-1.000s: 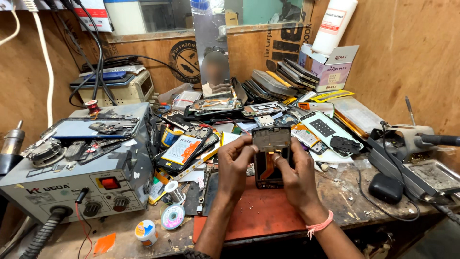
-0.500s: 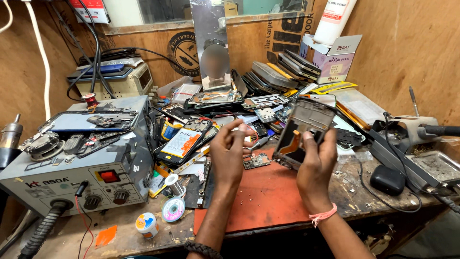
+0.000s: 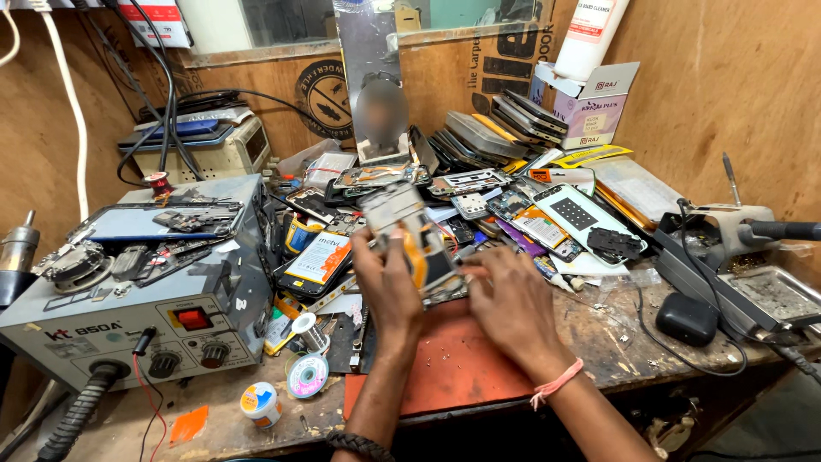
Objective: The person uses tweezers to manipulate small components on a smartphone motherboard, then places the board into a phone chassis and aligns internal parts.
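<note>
Holding: left hand (image 3: 386, 278) fingers clamping opened phone (image 3: 410, 235), tilted above orange mat (image 3: 453, 368)
Resting: right hand (image 3: 513, 304) fingers loosely curled, touching phone's lower edge, over worktop (image 3: 616, 329)

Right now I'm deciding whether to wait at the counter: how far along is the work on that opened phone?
Done: the phone is opened, its inner frame and an orange part exposed. In hand: the left hand grips it tilted over the red mat, while the right hand steadies its lower end. Left: it is not closed, and loose parts lie about the bench. It looks mid-job.
</note>
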